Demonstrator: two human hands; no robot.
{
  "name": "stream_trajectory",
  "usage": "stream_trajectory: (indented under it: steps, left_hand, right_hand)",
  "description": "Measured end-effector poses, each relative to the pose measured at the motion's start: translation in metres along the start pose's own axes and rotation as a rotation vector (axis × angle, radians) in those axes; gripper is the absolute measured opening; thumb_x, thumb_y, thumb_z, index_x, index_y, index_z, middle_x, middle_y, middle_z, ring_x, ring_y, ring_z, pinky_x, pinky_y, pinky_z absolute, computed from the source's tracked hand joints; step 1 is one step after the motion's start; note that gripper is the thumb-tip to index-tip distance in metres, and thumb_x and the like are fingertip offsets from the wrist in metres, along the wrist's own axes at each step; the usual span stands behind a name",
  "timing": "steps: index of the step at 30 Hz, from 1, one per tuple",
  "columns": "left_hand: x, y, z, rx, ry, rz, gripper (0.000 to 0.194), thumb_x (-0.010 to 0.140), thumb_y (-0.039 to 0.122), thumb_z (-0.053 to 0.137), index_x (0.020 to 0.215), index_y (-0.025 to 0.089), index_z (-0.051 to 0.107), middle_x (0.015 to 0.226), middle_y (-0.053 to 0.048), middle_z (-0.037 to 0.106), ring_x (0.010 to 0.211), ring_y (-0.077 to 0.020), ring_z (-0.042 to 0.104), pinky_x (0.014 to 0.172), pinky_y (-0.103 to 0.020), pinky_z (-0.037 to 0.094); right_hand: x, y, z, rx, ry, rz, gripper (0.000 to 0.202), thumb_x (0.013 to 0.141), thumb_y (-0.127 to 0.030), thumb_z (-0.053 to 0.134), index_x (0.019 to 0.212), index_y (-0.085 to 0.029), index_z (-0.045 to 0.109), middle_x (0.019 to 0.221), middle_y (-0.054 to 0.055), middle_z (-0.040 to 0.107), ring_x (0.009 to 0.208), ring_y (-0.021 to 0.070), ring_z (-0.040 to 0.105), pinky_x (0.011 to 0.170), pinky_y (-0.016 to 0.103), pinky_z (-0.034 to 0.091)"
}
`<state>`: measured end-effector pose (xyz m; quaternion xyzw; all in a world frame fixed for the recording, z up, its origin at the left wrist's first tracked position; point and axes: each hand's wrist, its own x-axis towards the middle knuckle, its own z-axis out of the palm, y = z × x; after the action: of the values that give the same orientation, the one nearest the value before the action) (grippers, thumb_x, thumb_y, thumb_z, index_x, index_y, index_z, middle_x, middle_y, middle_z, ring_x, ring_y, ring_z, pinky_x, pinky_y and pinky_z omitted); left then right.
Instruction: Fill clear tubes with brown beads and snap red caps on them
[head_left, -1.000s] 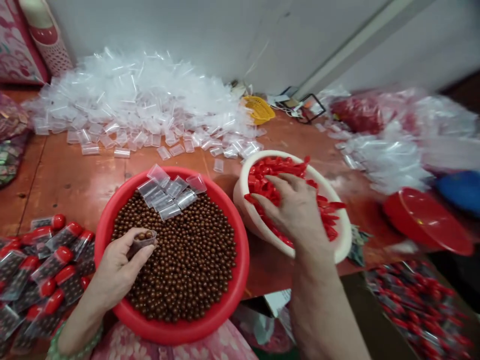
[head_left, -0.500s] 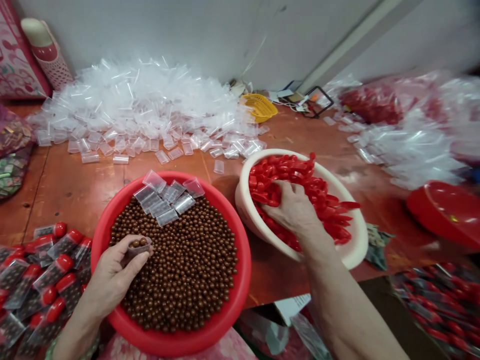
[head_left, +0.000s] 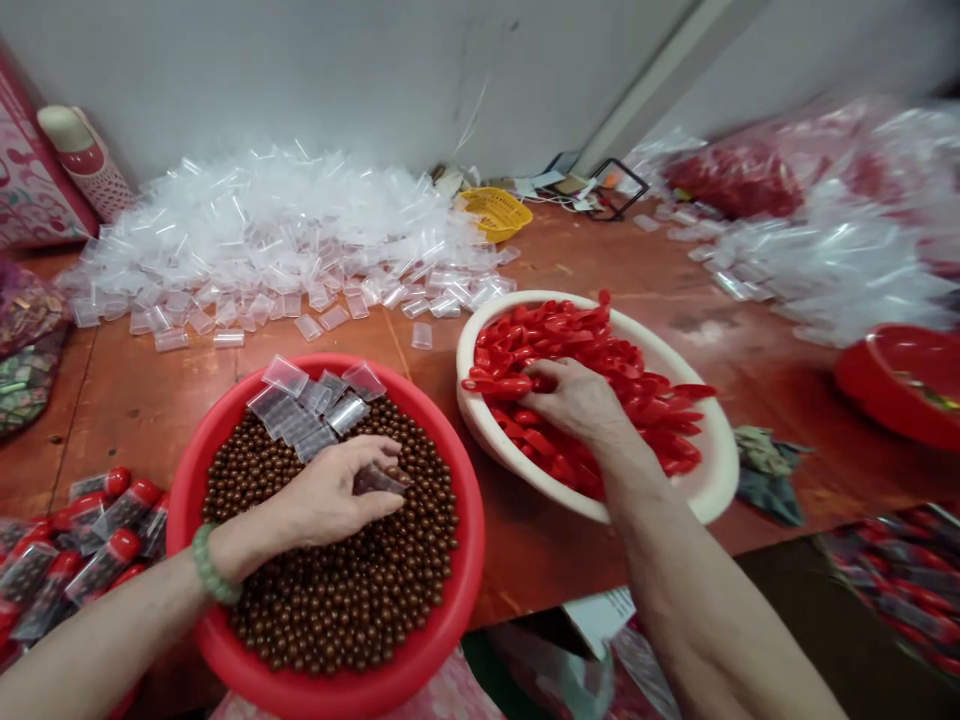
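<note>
Over the brown balls (head_left: 337,610) in a red basin (head_left: 469,560), my left hand (head_left: 337,490) is closed around a small clear container (head_left: 377,480). Several empty clear containers (head_left: 307,405) rest on the balls at the basin's back edge. To the right, my right hand (head_left: 574,400) reaches into a white basin (head_left: 716,490) of red plastic caps (head_left: 555,330). Its thumb and fingers pinch a red piece (head_left: 499,386) that points left toward the basin's rim.
Clear containers (head_left: 285,230) are heaped along the wall beside a yellow basket (head_left: 495,212). Filled, red-capped containers (head_left: 97,540) lie at the left. At the right are a red bowl (head_left: 900,380), plastic bags (head_left: 862,250) and a cloth (head_left: 769,475).
My left hand has moved right over the balls with its container, its bracelet now showing. My right hand has shifted slightly left and now pinches a red piece. The view has shifted a little.
</note>
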<state>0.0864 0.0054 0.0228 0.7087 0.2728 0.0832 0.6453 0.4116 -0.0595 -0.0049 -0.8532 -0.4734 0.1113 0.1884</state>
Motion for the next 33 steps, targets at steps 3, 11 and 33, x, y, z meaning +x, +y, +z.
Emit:
stream_trajectory:
  steps: [3, 11, 33]
  left_hand:
    - [0.025, -0.015, 0.002, 0.097, 0.071, 0.06, 0.019, 0.074, 0.018, 0.066, 0.092, 0.014, 0.067, 0.141, -0.017, 0.052, 0.128, -0.0287, 0.053, 0.111, -0.047, 0.037]
    - [0.043, -0.029, -0.019, 0.042, 0.148, 0.059, 0.037, 0.075, 0.033, 0.07, 0.103, 0.011, 0.067, 0.148, -0.021, 0.044, 0.139, -0.0313, 0.041, 0.118, -0.052, 0.024]
    - [0.045, -0.035, -0.036, 0.065, 0.146, 0.047, 0.051, 0.074, 0.044, 0.069, 0.114, 0.011, 0.067, 0.14, -0.018, 0.054, 0.132, -0.0337, 0.048, 0.114, -0.051, 0.031]
  right_hand:
    - [0.0, 0.004, -0.011, 0.144, 0.02, 0.054, 0.012, 0.072, -0.025, 0.068, 0.08, -0.017, 0.067, 0.074, 0.003, 0.058, 0.063, 0.015, 0.051, 0.067, 0.033, 0.041]
    - [-0.042, -0.051, -0.045, 0.492, 0.182, -0.173, 0.016, 0.072, -0.026, 0.074, 0.084, -0.019, 0.066, 0.077, 0.001, 0.061, 0.069, 0.0148, 0.054, 0.066, 0.03, 0.044]
    - [-0.037, -0.055, -0.023, -0.051, -0.007, -0.443, 0.044, 0.082, -0.021, 0.061, 0.126, -0.017, 0.055, 0.139, 0.017, 0.048, 0.132, 0.0355, 0.042, 0.111, 0.057, 0.033]
